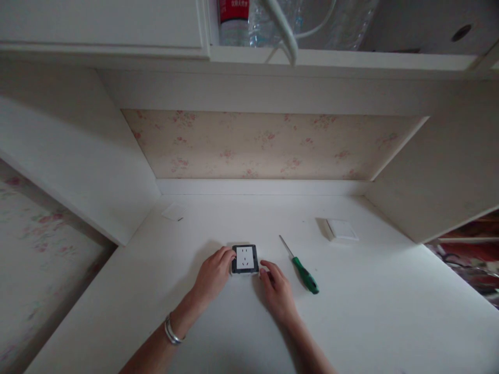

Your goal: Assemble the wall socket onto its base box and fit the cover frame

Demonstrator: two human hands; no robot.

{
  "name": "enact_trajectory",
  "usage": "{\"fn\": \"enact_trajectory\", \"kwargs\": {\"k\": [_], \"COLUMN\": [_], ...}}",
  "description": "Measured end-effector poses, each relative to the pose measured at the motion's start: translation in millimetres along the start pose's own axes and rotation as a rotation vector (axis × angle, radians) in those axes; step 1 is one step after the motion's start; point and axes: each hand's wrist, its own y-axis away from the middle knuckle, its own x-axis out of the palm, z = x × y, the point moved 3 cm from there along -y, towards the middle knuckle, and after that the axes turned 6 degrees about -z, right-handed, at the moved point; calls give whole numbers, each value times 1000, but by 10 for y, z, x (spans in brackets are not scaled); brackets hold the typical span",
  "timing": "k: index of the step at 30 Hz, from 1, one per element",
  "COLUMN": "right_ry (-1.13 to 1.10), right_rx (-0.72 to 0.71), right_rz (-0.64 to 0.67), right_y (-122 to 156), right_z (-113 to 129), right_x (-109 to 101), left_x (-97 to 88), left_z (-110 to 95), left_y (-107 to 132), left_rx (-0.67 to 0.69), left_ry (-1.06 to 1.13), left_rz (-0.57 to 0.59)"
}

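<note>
Head cam looks down at a white desk [390,311] with a wall socket module [245,258] lying face up near the middle. Left hand [213,274] has its fingers curled against the socket's left edge, right hand [277,292] touches the near right corner with its fingertips, both loosely pinching it. A green screwdriver [301,266] lies just right, and a white cover plate [342,229] sits farther right.

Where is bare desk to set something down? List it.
Bare: desk front right, past the screwdriver, below the white cover plate; front left, beside the left hand; back middle, between the small white piece and plate. Crowded: centre, around right hand and socket.
</note>
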Motion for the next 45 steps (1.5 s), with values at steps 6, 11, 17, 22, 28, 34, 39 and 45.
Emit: {"fn": "enact_trajectory", "kwargs": {"k": [6, 11, 17, 22, 28, 34, 39, 45], "right_ry": [5, 12, 23, 25, 23, 20, 17, 33], "right_rx": [-11, -7, -6, 3, 9, 4, 1, -8], "right_rz": [-1, -5, 9, 12, 20, 14, 12, 9], "right_y": [6, 0, -5, 2, 3, -5, -3, -4], "right_z": [-5, -10, -5, 8, 31, 28, 16, 41], "right_x": [4, 7, 4, -3, -9, -6, -5, -16], "left_x": [16, 46, 77, 121, 130, 76, 47, 74], "left_z": [-15, -2, 45, 88, 116, 87, 66, 83], "left_y": [1, -10, -17, -7, -5, -38, -47, -52], "left_rx": [31, -32, -124, -190, -217, -194, -204, -252], "left_ry": [-23, 138, 353, 412, 422, 426, 460, 530], "left_rz": [-1, -42, -79, -106, -114, -69, -57, -40]}}
